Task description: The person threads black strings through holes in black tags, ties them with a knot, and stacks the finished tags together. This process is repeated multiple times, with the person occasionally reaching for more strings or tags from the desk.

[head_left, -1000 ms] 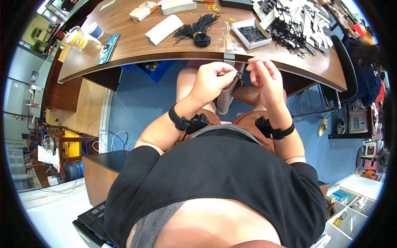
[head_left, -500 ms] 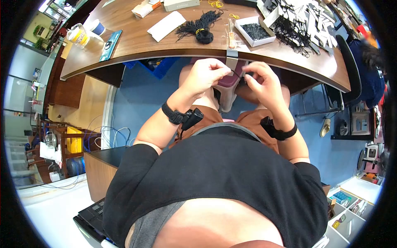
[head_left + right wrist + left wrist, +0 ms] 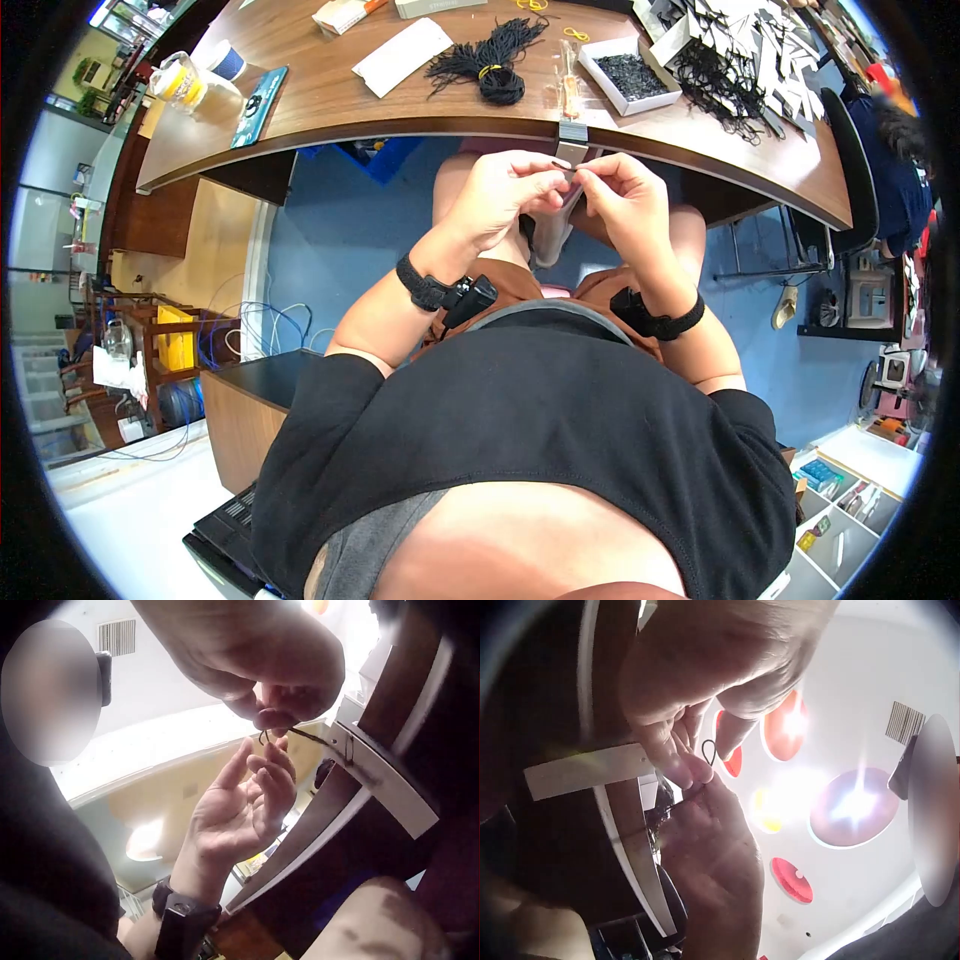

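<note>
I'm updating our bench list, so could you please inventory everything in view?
Desk: one, brown, ahead
Cord bundle: one, black, mid-desk
Open box: one, white, right of bundle
Tag-and-cord pile: uncountable, white and black, desk's right
Flat box: one, white, left of bundle
Yellow bands: at least two, yellow, far side
Blue packet: one, blue, desk's left
Cups: two, clear-yellow and blue-white, desk's left
Crate: one, blue, under desk
Slipper: one, pale, right floor
Background: too small to itemise
Thin cord: one, black, between hands
Left hand, right hand: two, bare, near desk edge
</note>
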